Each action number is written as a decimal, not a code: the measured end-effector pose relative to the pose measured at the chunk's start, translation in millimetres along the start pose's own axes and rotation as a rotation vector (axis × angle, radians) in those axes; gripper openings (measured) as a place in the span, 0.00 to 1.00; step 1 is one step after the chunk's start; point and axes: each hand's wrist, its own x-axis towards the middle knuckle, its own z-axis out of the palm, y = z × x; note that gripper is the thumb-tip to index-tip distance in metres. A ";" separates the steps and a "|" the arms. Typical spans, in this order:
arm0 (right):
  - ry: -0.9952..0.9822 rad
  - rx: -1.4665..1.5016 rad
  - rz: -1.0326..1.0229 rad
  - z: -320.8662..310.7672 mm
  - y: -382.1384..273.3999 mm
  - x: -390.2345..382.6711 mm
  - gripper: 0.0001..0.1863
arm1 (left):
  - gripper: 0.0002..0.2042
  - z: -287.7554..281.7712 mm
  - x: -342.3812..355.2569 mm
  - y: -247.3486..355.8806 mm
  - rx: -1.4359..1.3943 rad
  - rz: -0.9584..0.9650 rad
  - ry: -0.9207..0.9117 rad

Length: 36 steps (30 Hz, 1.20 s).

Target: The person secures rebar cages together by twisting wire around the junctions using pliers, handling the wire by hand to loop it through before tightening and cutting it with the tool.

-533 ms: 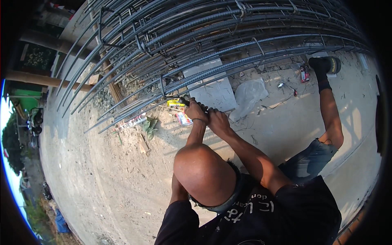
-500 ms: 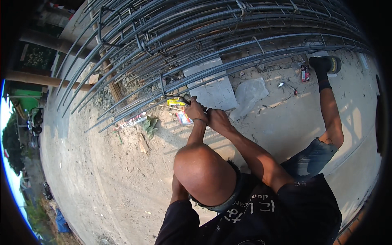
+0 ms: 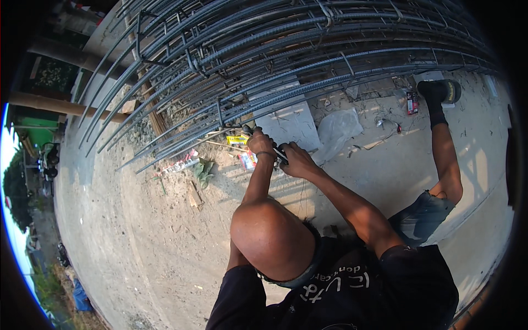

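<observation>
My left hand [image 3: 259, 143] is closed around the upper part of a dark hand tool [image 3: 279, 153], at the lower edge of a long cage of steel reinforcing bars [image 3: 286, 60]. The tool's head meets the lowest bars just above that hand. My right hand [image 3: 297, 160] grips the tool's handle end, close beside the left. A thin band sits on my left wrist. My bent knee [image 3: 272, 239] rises in front of my forearms and hides part of the left one.
A grey slab [image 3: 289, 124] and a crumpled plastic sheet [image 3: 336, 127] lie under the cage. Yellow and red packets [image 3: 246, 159] lie on the sandy ground by my hands. My other leg reaches to a black shoe [image 3: 440, 91]. Wood scraps and litter are scattered on the left.
Both hands stay at the same spot on the bars, with only a slight shift of the wrists and tool.
</observation>
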 end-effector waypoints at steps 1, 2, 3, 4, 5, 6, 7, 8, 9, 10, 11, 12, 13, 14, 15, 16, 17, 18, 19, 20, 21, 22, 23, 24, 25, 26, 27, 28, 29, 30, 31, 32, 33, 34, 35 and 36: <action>0.070 -0.068 -0.016 8.3 -4.1 -1.2 0.14 | 0.13 5.4 -5.5 3.9 0.009 -0.015 0.038; 0.040 0.012 0.003 11.1 -5.7 2.3 0.13 | 0.14 8.9 -10.2 10.0 0.017 -0.021 0.075; 0.010 0.093 0.020 13.3 -6.9 5.9 0.12 | 0.17 5.3 -2.2 10.7 0.141 -0.007 0.058; -0.021 0.173 0.037 15.3 -8.0 9.5 0.11 | 0.17 1.4 -2.4 12.7 0.178 0.033 0.018; -0.401 0.463 0.328 4.3 -21.9 19.8 0.11 | 0.17 -12.1 -4.2 17.5 0.215 0.077 -0.004; -0.535 0.838 0.430 1.5 -12.1 21.8 0.11 | 0.17 -16.5 -14.5 23.3 0.257 0.114 -0.045; -0.664 1.217 0.525 -4.8 2.2 19.7 0.11 | 0.16 -19.8 -22.4 33.6 0.234 0.001 -0.132; -0.795 1.599 0.598 -9.3 8.2 18.0 0.11 | 0.14 -32.0 -13.9 34.8 0.260 -0.017 -0.205; -0.838 1.782 0.510 -11.7 9.5 11.3 0.11 | 0.13 -37.8 -11.2 34.4 0.240 -0.057 -0.313; -0.753 1.761 0.514 -8.9 6.1 7.1 0.11 | 0.12 -41.7 -8.6 33.1 0.221 -0.098 -0.421; -0.666 1.735 0.521 -12.4 -3.0 2.9 0.12 | 0.13 -42.0 -8.0 30.9 0.248 -0.069 -0.469; -0.578 1.708 0.528 -15.1 -8.2 -0.3 0.13 | 0.13 -41.0 -7.5 28.4 0.276 -0.040 -0.519; -0.490 1.561 0.534 -11.8 -5.2 -1.4 0.17 | 0.13 -39.5 -7.3 25.5 0.304 -0.010 -0.569; -0.494 1.435 0.525 -18.4 -5.6 -2.7 0.17 | 0.12 -38.3 -10.7 24.4 0.266 -0.011 -0.586; -0.501 1.306 0.514 -30.1 -6.5 -4.4 0.18 | 0.11 -37.2 -15.8 24.6 0.225 -0.010 -0.599; -0.506 1.178 0.502 -37.7 -4.4 -6.2 0.18 | 0.10 -36.9 -19.7 24.6 0.184 -0.009 -0.613; -0.510 1.084 0.419 -45.0 -1.1 -7.0 0.23 | 0.08 -35.0 -21.4 21.8 0.195 0.008 -0.638; -0.499 0.967 0.401 -53.0 2.0 -8.8 0.24 | 0.07 -33.9 -23.1 18.5 0.109 -0.017 -0.649; -0.488 0.850 0.382 -61.9 4.8 -11.5 0.26 | 0.07 -33.1 -25.4 15.1 0.023 -0.042 -0.659; -0.474 0.734 0.360 -72.3 6.4 -13.1 0.27 | 0.06 -30.5 -28.9 13.0 -0.062 -0.066 -0.669; -0.390 0.578 0.316 -68.5 18.3 -15.7 0.31 | 0.04 -28.0 -32.7 10.8 -0.057 -0.045 -0.652; -0.354 0.557 0.346 -73.5 25.3 -20.9 0.31 | 0.04 -28.0 -36.3 10.0 -0.007 -0.004 -0.639; -0.322 0.536 0.375 -88.2 20.0 -25.3 0.31 | 0.04 -31.4 -38.5 9.0 0.042 0.036 -0.623; -0.288 0.514 0.406 -97.5 18.0 -29.4 0.31 | 0.04 -34.5 -41.1 8.5 0.090 0.076 -0.607; -0.248 0.456 0.391 -100.5 20.2 -34.0 0.28 | 0.04 -38.3 -40.9 7.8 0.152 0.148 -0.581; -0.246 0.443 0.369 -103.6 24.9 -40.0 0.26 | 0.05 -42.1 -40.2 5.4 0.170 0.176 -0.580; -0.238 0.434 0.358 -104.7 36.4 -45.9 0.25 | 0.06 -42.0 -41.1 2.9 0.216 0.163 -0.604; -0.229 0.425 0.348 -106.5 47.1 -52.3 0.23 | 0.06 -41.6 -41.9 0.1 0.263 0.150 -0.629; -0.240 0.463 0.334 -108.2 47.6 -56.4 0.21 | 0.07 -47.6 -37.7 -2.6 0.238 0.142 -0.648; -0.249 0.497 0.324 -112.1 48.2 -61.7 0.19 | 0.07 -50.0 -35.5 -4.9 0.194 0.087 -0.659; -0.257 0.531 0.313 -116.1 49.4 -66.8 0.17 | 0.08 -49.6 -30.1 -9.4 0.123 0.061 -0.659; -0.201 0.410 0.278 -121.9 51.7 -72.5 0.16 | 0.08 -49.5 -22.1 -15.2 0.051 0.036 -0.659; -0.146 0.293 0.236 -128.3 54.8 -77.0 0.15 | 0.09 -50.9 -11.1 -17.0 -0.003 0.034 -0.643; -0.091 0.175 0.194 -135.3 58.3 -81.5 0.14 | 0.10 -52.5 0.6 -17.8 -0.057 0.033 -0.627; -0.087 0.155 0.203 -144.8 62.6 -85.3 0.13 | 0.11 -56.3 16.8 -21.3 -0.060 0.057 -0.656; -0.088 0.137 0.213 -155.3 68.7 -89.0 0.13 | 0.11 -56.7 23.1 -20.9 -0.024 -0.015 -0.550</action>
